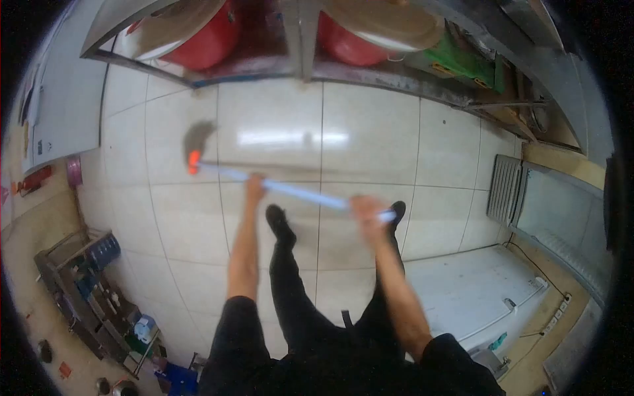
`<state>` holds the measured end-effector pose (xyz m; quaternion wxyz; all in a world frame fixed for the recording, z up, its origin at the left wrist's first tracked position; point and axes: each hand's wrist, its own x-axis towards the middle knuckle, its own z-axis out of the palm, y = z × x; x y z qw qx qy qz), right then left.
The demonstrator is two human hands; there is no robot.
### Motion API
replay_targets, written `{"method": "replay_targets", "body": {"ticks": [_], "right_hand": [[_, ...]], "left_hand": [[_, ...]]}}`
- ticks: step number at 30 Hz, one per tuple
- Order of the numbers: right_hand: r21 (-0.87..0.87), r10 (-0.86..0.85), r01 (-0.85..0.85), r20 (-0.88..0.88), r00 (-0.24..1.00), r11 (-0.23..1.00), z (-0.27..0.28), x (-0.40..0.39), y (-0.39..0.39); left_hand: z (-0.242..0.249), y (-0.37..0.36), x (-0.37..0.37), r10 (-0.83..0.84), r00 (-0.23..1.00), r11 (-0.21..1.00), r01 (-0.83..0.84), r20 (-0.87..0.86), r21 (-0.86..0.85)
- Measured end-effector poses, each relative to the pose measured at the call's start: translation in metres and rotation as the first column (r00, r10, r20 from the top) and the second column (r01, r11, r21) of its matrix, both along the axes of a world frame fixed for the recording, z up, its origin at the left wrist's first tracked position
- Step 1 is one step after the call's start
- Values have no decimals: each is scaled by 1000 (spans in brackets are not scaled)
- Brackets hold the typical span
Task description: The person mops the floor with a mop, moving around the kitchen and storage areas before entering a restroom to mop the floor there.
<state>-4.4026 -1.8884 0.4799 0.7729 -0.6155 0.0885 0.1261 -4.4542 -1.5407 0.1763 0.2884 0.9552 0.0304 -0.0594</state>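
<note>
A long pale-blue stick (297, 192) crosses the view over the tiled floor. Around its middle part, my left hand (255, 185) is closed. My right hand (367, 210) is wrapped round the stick near its right end and is blurred by motion. At the far left end sits an orange-red joint (193, 162), with a dark, blurred head (198, 135) beside it over the tiles. The head's exact shape cannot be made out.
Red tubs (205, 43) stand on a metal rack (304, 53) at the top. A white chest (472, 290) is at the lower right, a glass-fronted cabinet (561, 211) at the right. A cluttered shelf (86, 297) stands lower left, a grey cabinet (69, 86) upper left.
</note>
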Motion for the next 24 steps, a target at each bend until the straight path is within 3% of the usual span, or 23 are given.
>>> {"method": "replay_targets", "body": {"ticks": [1,2,3,4,5,7,8,9,10,11,12,13,14,15,17,18,20,21,22,23,24], "right_hand": [[188,-55,35,101,993,982,-32,-21,35],[149,21,0,-144,989,989,-32,-37,46],[268,-5,25,-74,997,963,-25,-37,43],[375,-46,50,-17,999,926,-21,-39,27],[282,-153,158,-40,987,946,-23,-47,-3],[168,-311,328,-122,943,930,9,-52,-98],[225,-326,325,-33,945,919,10,-59,-166],[243,-441,418,44,897,875,42,-52,-230],[15,-550,550,12,835,835,71,-62,-299],[-82,-549,559,123,827,825,107,-70,-371],[-145,-779,780,75,623,609,146,-81,-423],[-13,-782,786,84,617,618,179,-108,-480],[-82,-840,855,164,518,512,213,-125,-515],[-188,-812,844,232,536,503,250,-130,-533],[-195,-799,856,308,516,478,282,-173,-583],[-196,-806,865,315,501,462,284,-184,-604],[-271,-899,960,400,177,68,276,-189,-620],[-268,-898,962,408,166,56,265,-189,-633],[-237,-892,964,453,-4,-125,249,-187,-647],[-198,-854,934,492,-169,-298,233,-182,-659],[-204,-851,930,498,-170,-305,217,-168,-664]], "left_hand": [[-4,46,-16,33,984,992,-12,-174,124],[-11,69,-22,-7,989,964,46,-148,260],[11,59,-20,-9,1000,982,8,8,189],[9,40,-18,-107,994,969,110,-23,221],[-1,6,-17,-150,988,968,157,-47,197],[-14,-100,-19,-160,985,987,160,61,1],[-14,-175,-16,-150,988,971,153,27,-181],[2,-269,-13,-106,994,974,109,23,-197],[49,-365,4,-184,932,980,149,-313,-131],[87,-461,1,-133,979,976,102,-155,-195],[114,-542,-1,-261,955,938,216,-140,-272],[125,-623,-9,-385,874,910,306,-296,-280],[194,-681,7,-425,870,865,308,-252,-395],[185,-748,-10,-561,810,772,439,-169,-459],[232,-848,2,-765,628,574,567,-142,-591],[228,-903,-5,-822,558,499,611,-112,-615],[210,-1001,-12,-876,478,409,659,-68,-631],[200,-1044,-11,-941,334,296,756,-45,-584],[189,-1079,-10,-982,186,174,826,-33,-536],[176,-1107,-5,-988,152,143,847,-24,-512],[163,-1131,2,-993,114,108,866,-17,-489]]}}
